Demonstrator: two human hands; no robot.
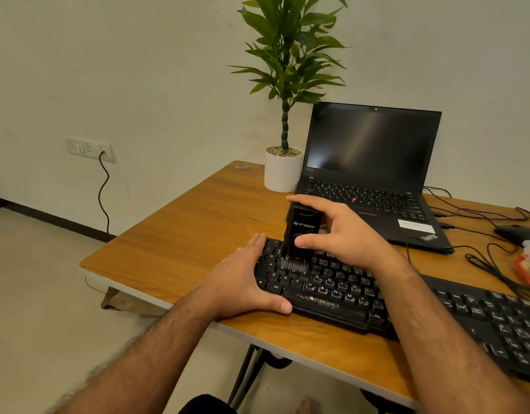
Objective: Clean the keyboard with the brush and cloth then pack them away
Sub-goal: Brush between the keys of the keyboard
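Bench (pixel 198 222) faced in smooth wood-grain laminate; on it, keyboard (pixel 347 294) and brush (pixel 301 231) moulded in black plastic, slightly glossy.

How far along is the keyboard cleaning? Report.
Nothing looks finished. In hand: the right hand grips the black brush, bristles on the keyboard's left keys, while the left hand steadies its left end. Left: remaining keys, wiping, packing; no cloth is visible.
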